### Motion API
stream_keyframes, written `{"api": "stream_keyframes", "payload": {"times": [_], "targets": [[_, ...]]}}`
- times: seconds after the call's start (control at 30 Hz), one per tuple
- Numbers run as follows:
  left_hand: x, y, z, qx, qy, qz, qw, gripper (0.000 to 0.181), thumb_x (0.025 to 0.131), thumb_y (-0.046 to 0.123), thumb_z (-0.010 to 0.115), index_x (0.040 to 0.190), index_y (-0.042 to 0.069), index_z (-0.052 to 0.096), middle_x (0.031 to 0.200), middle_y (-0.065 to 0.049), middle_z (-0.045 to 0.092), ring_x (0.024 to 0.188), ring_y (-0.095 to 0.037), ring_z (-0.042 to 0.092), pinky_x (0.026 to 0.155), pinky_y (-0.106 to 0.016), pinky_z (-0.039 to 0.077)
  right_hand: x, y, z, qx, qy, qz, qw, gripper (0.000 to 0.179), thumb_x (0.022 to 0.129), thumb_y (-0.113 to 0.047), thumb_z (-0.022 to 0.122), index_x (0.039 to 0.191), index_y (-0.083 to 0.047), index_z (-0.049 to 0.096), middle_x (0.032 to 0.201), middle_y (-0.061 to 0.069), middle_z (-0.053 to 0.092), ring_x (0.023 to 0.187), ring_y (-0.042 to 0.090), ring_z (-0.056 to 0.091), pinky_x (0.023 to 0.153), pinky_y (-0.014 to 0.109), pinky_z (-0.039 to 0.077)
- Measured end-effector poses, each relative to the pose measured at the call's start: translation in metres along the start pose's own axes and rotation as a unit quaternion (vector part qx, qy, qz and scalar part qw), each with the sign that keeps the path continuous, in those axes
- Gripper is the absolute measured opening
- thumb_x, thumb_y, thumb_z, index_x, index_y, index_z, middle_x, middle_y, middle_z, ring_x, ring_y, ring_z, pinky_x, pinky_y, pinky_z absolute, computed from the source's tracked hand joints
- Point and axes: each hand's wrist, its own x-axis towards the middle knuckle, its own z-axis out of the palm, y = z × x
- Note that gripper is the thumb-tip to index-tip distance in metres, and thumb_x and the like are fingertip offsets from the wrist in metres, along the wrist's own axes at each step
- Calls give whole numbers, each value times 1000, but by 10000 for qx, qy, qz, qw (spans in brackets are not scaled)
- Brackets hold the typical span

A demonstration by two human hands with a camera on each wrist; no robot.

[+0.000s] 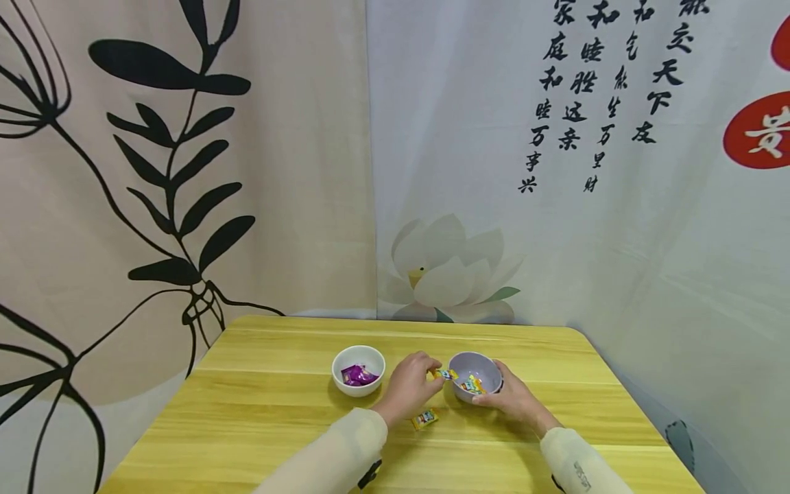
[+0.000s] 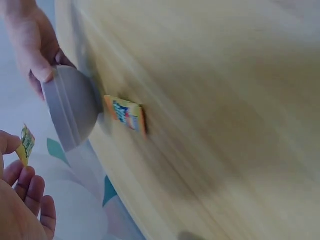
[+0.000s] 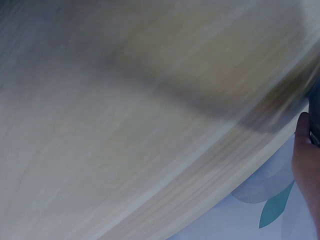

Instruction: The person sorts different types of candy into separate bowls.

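Observation:
Between thumb and fingertips, my left hand [image 1: 410, 385] pinches a small yellow wrapped candy [image 2: 26, 144], close to the left rim of a grey-purple bowl [image 1: 457, 392]. My right hand [image 1: 517, 398] grips that bowl by its right side, thumb near the front and fingers behind. Inside the bowl lie several yellow candies [image 1: 473, 385]. One more yellow candy [image 1: 424, 419] rests on the table just in front of my left wrist; the left wrist view shows its yellow-orange wrapper beside the bowl. Only part of the right hand and a dark bowl edge show in the right wrist view.
A white bowl [image 1: 343, 386] with purple-wrapped candies [image 1: 358, 375] stands left of my left hand. The wooden table [image 1: 278, 412] has rounded far corners. Behind it hang printed cloths [image 1: 308, 171] with plants and writing.

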Motion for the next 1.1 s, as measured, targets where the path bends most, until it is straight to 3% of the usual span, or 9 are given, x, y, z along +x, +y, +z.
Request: {"api": "stream_keyframes", "payload": {"times": [0.4, 0.57, 0.83, 1.1], "targets": [[39, 23, 25, 391, 234, -94, 9989, 23, 85, 26, 77, 102, 10, 77, 89, 2, 65, 82, -13, 59, 76, -30, 51, 0, 1, -2, 114, -18, 73, 9999, 98, 75, -25, 88, 149, 1, 31, 135, 17, 52, 117, 29, 53, 94, 42, 43], [49, 27, 35, 636, 310, -172, 9973, 23, 86, 29, 77, 104, 14, 77, 93, 3, 66, 83, -13, 60, 77, -31, 51, 0, 1, -2, 138, -123, 8, 9998, 94, 77, -26, 87, 149, -1, 31, 133, 18, 53, 114, 30, 54, 92, 39, 44], [42, 25, 41, 421, -198, -396, 9981, 35, 92, 32, 72, 120, 10, 71, 111, -5, 69, 100, -22, 65, 89, -44, 51, 2, -1, 2, 83, -96, -29, 9999, 97, 77, -27, 87, 150, 0, 30, 133, 17, 53, 113, 28, 55, 90, 38, 45], [35, 14, 35, 304, 5, -438, 9986, 31, 94, 28, 69, 116, 7, 72, 111, -7, 69, 104, -26, 64, 90, -46, 50, -1, 1, 0, 44, 9, -13, 10000, 98, 76, -29, 88, 150, 0, 31, 134, 17, 53, 116, 30, 53, 95, 42, 42]]}}
